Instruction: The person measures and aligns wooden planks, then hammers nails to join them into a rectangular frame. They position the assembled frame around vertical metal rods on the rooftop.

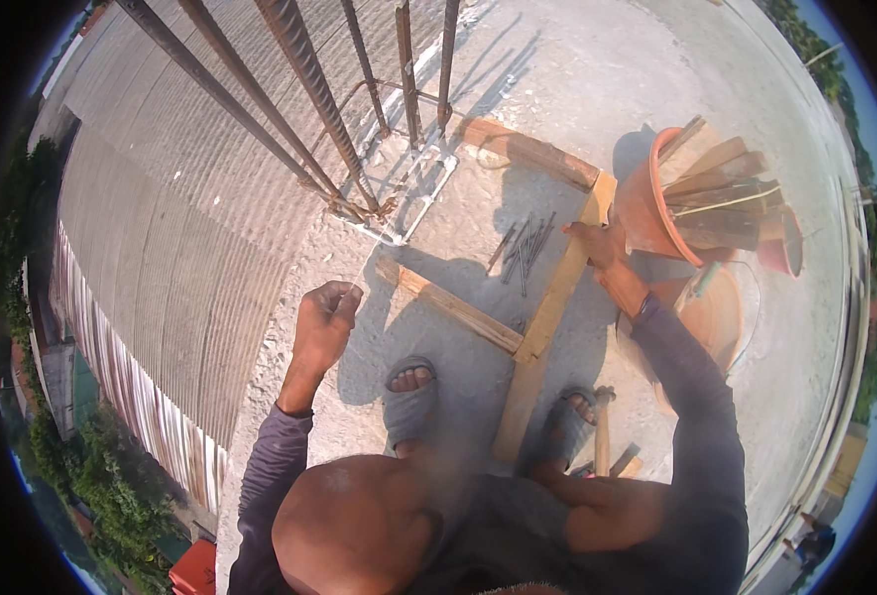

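Observation:
My left hand (324,322) is closed in a pinch near the roof edge, holding a thin pale string (368,261) that runs up toward the rebar. My right hand (602,248) is closed over the edge of a long wooden plank (554,297), near its far end. That plank belongs to a wooden frame lying on the concrete, with one short board (453,305) joining it from the left and another board (527,149) at the far end. Several loose nails (526,248) lie on the concrete inside the frame, left of my right hand.
Several upright rebar rods (309,84) rise from the concrete at far left. An orange bucket (646,203) with wood offcuts stands to the right, beside a round tub (711,317). A hammer (603,431) lies by my right foot. Past the left edge, a corrugated roof (180,238) slopes.

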